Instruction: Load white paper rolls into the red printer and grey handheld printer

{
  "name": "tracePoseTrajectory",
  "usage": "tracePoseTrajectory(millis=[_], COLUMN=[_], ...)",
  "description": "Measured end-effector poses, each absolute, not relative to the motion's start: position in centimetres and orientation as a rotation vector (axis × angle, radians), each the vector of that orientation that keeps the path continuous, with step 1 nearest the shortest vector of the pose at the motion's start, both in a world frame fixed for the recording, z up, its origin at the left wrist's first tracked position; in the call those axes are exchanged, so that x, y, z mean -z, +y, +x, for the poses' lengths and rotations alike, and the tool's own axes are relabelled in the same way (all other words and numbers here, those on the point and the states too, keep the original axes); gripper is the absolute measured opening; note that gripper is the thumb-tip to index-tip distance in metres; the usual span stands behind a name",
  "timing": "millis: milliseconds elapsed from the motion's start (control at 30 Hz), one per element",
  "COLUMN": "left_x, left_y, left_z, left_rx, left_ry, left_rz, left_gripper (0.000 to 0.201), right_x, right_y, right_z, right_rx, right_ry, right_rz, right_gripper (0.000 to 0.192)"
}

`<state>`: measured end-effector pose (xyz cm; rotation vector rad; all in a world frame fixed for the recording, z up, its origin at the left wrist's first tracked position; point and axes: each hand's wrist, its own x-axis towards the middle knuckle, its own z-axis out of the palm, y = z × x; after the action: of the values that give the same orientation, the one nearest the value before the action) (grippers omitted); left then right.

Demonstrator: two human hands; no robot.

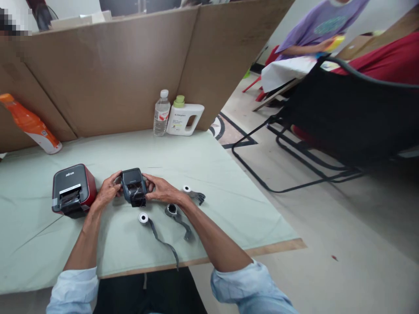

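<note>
Sleeves: pale blue shirt cuffs rolled at both forearms, lowest in the head view, either side of a dark lap.
Table: pale green cloth-covered tabletop with a bare wooden front edge.
Left hand: left hand closed on the left side of a small dark grey handheld label printer, thumb on its top edge.
Right hand: right hand gripping the printer's right side, fingers curled against the casing.
Printer position: held between both hands just above the cloth, centre-left of the table, its open lower compartment facing the camera; what sits inside is too small to tell.
Near roll: small white-cored roll with a trailing grey strip, lying on the cloth just below the printer, its strip running toward the front edge.
Middle roll: dark-cored roll with a grey strip, under the right wrist.
Far roll: white-cored roll with a short grey tail, just right of the right hand.
Second machine: red and dark grey box-shaped printer, on the cloth just left of the left hand.
Back wall: brown cardboard partition standing behind the table.
Bottles: clear plastic water bottle touching a white jug with a green cap by the partition; an orange bottle leans at far left.
Right side: black folding chair on the floor; beyond it a person in a purple shirt.
</note>
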<state>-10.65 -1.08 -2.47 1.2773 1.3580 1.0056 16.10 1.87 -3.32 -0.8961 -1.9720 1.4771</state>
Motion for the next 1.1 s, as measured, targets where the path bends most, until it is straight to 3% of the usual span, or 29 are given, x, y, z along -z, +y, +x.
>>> tracePoseTrajectory(millis=[567,833,1100], left_x=[2.8,2.5,2.3], left_y=[-0.9,-0.9,-0.7], left_z=[-9.5,-9.4,-9.3], left_rx=[-1.073,-1.083,-1.113], left_ry=[1.399,1.364,1.349], left_rz=[1.107,1.067,1.016], left_gripper=[0.075,0.075,0.072], right_x=[5.0,4.0,3.8], right_y=[1.5,1.3,1.2], right_z=[16.3,16.3,16.2], right_rx=[-1.351,-1.299,-1.249], right_ry=[-1.999,-2.065,-2.093], right_rz=[-0.918,-0.959,-0.958], right_gripper=[0.077,0.087,0.078])
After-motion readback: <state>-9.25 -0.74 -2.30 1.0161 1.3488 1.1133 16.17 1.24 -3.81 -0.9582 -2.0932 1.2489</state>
